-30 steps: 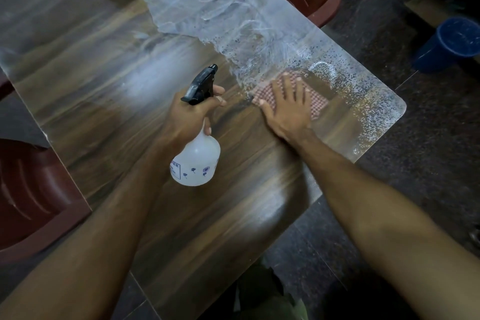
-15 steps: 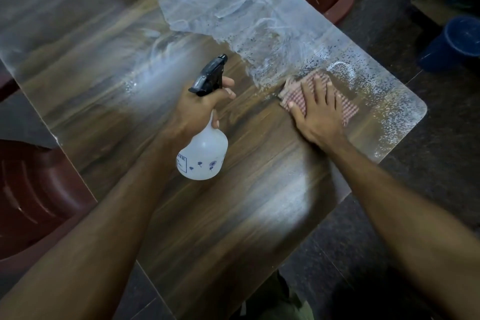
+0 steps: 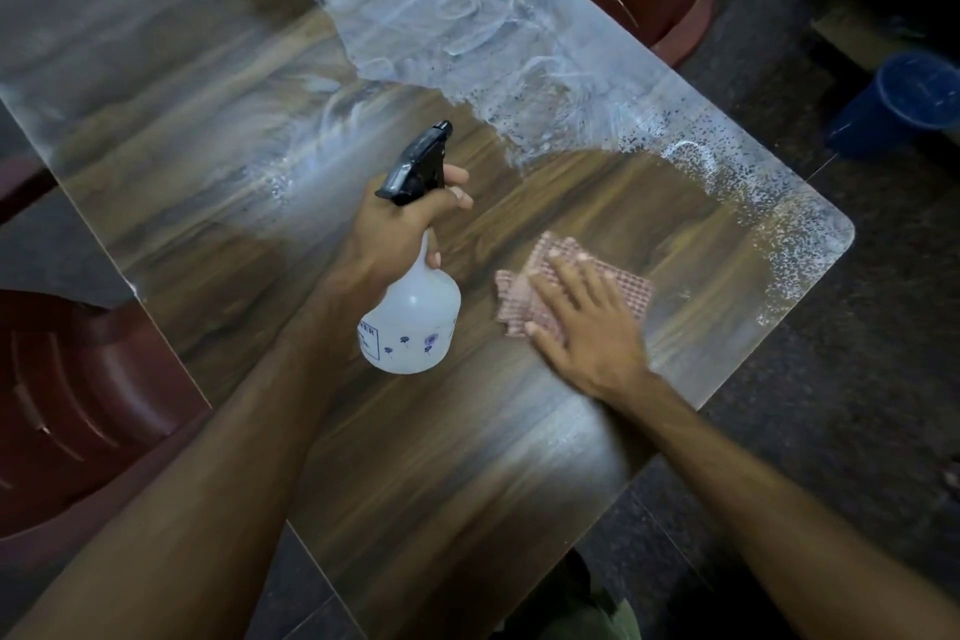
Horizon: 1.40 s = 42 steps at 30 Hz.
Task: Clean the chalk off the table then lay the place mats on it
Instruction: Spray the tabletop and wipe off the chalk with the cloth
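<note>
Left hand (image 3: 400, 229) wrapped round the neck of a spray bottle (image 3: 413, 322), held over the table (image 3: 218, 182). Right hand (image 3: 587, 322) flat, fingers straight, pressing a checked cloth (image 3: 628, 291) on the wood near the right edge. Chalk (image 3: 467, 16) smeared across the far right. No mats in view.

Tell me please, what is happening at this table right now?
A person is cleaning chalk off a wooden table. The right hand presses flat on a pink checked cloth, wiping the near part of the top. The left hand grips a white spray bottle by its neck, just beside the cloth. The near half looks wiped, but white chalk marks and spray droplets remain along the far edge and the right corner. No place mats are in view yet.
</note>
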### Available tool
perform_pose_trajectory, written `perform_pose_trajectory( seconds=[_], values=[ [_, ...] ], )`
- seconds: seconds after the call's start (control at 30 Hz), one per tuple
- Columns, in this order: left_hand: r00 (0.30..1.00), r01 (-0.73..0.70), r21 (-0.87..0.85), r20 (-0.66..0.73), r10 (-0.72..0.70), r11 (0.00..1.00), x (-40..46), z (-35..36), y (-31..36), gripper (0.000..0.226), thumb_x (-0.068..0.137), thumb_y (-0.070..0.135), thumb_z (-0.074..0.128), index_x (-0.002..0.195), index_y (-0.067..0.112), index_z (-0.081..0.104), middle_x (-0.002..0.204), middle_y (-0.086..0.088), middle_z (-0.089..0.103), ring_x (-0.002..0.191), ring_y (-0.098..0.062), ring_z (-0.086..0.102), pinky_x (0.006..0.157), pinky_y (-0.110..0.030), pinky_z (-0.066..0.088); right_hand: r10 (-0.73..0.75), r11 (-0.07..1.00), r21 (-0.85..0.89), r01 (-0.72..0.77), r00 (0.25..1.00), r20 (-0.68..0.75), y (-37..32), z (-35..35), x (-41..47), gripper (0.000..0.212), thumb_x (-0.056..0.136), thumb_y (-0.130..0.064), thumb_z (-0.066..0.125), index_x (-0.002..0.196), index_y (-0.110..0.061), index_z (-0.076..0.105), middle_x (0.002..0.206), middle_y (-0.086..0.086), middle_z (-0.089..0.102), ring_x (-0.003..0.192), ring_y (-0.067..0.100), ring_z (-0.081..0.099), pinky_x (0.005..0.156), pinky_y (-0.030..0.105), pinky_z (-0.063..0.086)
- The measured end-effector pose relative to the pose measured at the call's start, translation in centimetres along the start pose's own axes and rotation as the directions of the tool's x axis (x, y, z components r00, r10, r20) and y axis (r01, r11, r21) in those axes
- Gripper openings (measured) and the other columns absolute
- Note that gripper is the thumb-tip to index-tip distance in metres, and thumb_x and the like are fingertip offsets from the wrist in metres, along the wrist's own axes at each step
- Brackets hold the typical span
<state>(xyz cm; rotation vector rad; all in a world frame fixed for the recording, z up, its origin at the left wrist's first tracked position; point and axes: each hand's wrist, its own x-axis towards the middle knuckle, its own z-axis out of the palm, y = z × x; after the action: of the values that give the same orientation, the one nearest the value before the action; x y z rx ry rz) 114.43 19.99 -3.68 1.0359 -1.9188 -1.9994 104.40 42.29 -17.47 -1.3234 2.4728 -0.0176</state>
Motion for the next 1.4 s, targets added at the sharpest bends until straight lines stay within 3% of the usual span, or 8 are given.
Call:
perform_pose_trajectory(
  seconds=[0.23,0.53,0.6,0.73,0.9,1.17,1.27,1.4],
  values=[
    [1.000,-0.016,0.021,0.016,0.016,1.000,-0.3,1.1,0.2,0.030,0.077,0.026,0.066,0.103,0.012,0.067,0.110,-0.011,0.069,0.035,-0.019,0.045,0.046,-0.025,0.044,0.374,0.926,0.095,-0.366,0.924,-0.084,7.3,-3.8,7.7,0.076,0.096,-0.068,0.015,0.159,-0.025,0.007,0.166,0.008,-0.001,0.152,0.033,-0.003,0.122,0.053,0.000],
    [1.000,-0.011,0.072,0.023,0.010,0.997,0.7,5.7,0.9,0.017,0.087,0.018,0.066,0.103,0.010,0.066,0.111,-0.010,0.069,0.036,-0.018,0.045,0.046,-0.029,0.043,-0.015,0.999,0.047,0.018,0.997,-0.070,2.2,-0.4,0.2,0.069,0.097,-0.066,0.019,0.157,-0.030,0.020,0.165,0.002,0.011,0.152,0.029,0.007,0.123,0.048,0.007],
    [1.000,-0.001,0.059,0.025,0.000,0.998,1.0,7.4,1.3,0.025,0.078,0.026,0.067,0.099,0.013,0.067,0.109,-0.009,0.069,0.036,-0.020,0.044,0.046,-0.028,0.044,0.014,0.998,0.063,-0.009,0.997,-0.077,4.8,0.5,-3.2,0.067,0.097,-0.065,0.026,0.155,-0.031,0.027,0.164,0.001,0.016,0.152,0.028,0.013,0.122,0.048,0.013],
    [0.999,0.019,0.029,0.046,-0.021,0.999,1.3,11.1,1.8,0.032,0.073,0.029,0.064,0.100,0.011,0.066,0.107,-0.008,0.069,0.036,-0.020,0.043,0.045,-0.025,0.042,0.195,0.981,-0.005,-0.195,0.980,-0.044,13.4,-0.8,-2.5,0.070,0.096,-0.068,0.016,0.157,-0.036,0.002,0.165,0.001,-0.008,0.152,0.026,-0.007,0.122,0.051,0.001],
    [0.997,0.025,0.036,0.071,-0.027,0.999,1.7,14.3,2.0,0.028,0.072,0.029,0.066,0.096,0.013,0.066,0.112,-0.011,0.067,0.036,-0.019,0.042,0.045,-0.025,0.042,0.361,0.932,0.073,-0.355,0.927,-0.102,17.1,-3.4,2.6,0.072,0.098,-0.065,0.016,0.159,-0.026,0.011,0.166,0.006,-0.002,0.152,0.032,-0.003,0.122,0.052,0.001],
    [0.995,-0.011,0.091,0.097,0.002,0.996,3.5,18.0,2.3,0.015,0.084,0.019,0.064,0.098,0.012,0.066,0.102,-0.011,0.070,0.035,-0.019,0.044,0.045,-0.025,0.044,0.059,0.998,0.038,-0.059,0.998,-0.005,14.8,-1.0,-4.5,0.071,0.096,-0.068,0.014,0.156,-0.031,0.013,0.165,0.003,0.001,0.152,0.030,0.001,0.122,0.055,0.005],
    [0.995,-0.028,0.083,0.097,0.020,0.996,4.0,18.7,2.4,0.015,0.085,0.018,0.064,0.097,0.011,0.066,0.111,-0.013,0.068,0.035,-0.020,0.044,0.044,-0.024,0.044,0.253,0.967,0.033,-0.253,0.967,-0.020,20.3,-2.2,-3.4,0.076,0.091,-0.070,0.002,0.157,-0.032,0.005,0.165,0.004,-0.007,0.152,0.031,-0.006,0.119,0.053,-0.009],
    [0.997,-0.018,0.110,0.079,0.009,0.994,4.7,19.5,2.2,0.012,0.086,0.017,0.064,0.097,0.013,0.066,0.112,-0.010,0.068,0.035,-0.020,0.044,0.044,-0.024,0.043,0.418,0.907,0.095,-0.411,0.905,-0.082,25.5,-4.3,0.8,0.078,0.093,-0.068,0.008,0.159,-0.027,0.007,0.166,0.009,-0.002,0.152,0.033,-0.003,0.122,0.053,-0.001]
  ],
)
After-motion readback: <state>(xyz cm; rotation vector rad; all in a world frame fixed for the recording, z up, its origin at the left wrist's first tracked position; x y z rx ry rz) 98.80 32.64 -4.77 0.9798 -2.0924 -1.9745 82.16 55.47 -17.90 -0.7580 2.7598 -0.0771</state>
